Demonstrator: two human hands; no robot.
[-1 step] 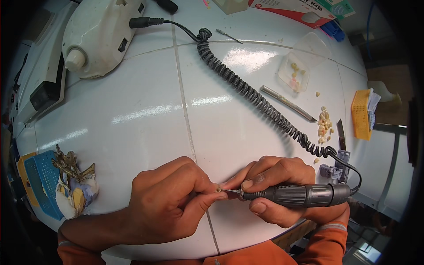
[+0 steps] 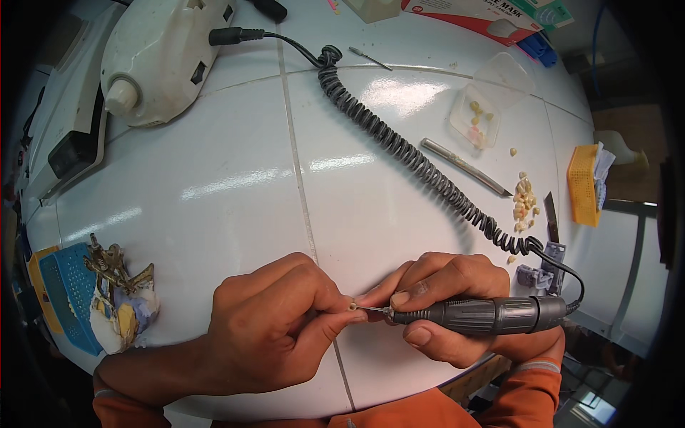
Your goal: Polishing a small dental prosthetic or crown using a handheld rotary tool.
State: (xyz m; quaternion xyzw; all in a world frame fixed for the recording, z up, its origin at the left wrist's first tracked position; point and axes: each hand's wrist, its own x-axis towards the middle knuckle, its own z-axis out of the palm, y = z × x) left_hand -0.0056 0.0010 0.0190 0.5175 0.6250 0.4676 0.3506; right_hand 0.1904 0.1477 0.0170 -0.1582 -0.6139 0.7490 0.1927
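Note:
Between thumb and forefinger, my left hand (image 2: 275, 324) pinches a small cream false tooth (image 2: 352, 307). My right hand (image 2: 453, 285) is wrapped round a dark grey rotary handpiece (image 2: 492, 315), lying almost level with its tip pointing left. The thin metal bur (image 2: 372, 308) in its nose reaches the tooth; whether it touches is too small to tell. The fingertips of both hands meet around the tooth. From the handpiece's back end a coiled black cord (image 2: 399, 143) runs up and left to a white control unit (image 2: 160, 60).
Loose false teeth (image 2: 524, 203) lie in a heap at right, near a metal knife (image 2: 464, 167) and a clear box (image 2: 476, 114) holding more teeth. A brass articulator with a plaster cast (image 2: 125, 299) stands at left by a blue basket (image 2: 68, 292). A yellow basket (image 2: 584, 185) sits far right.

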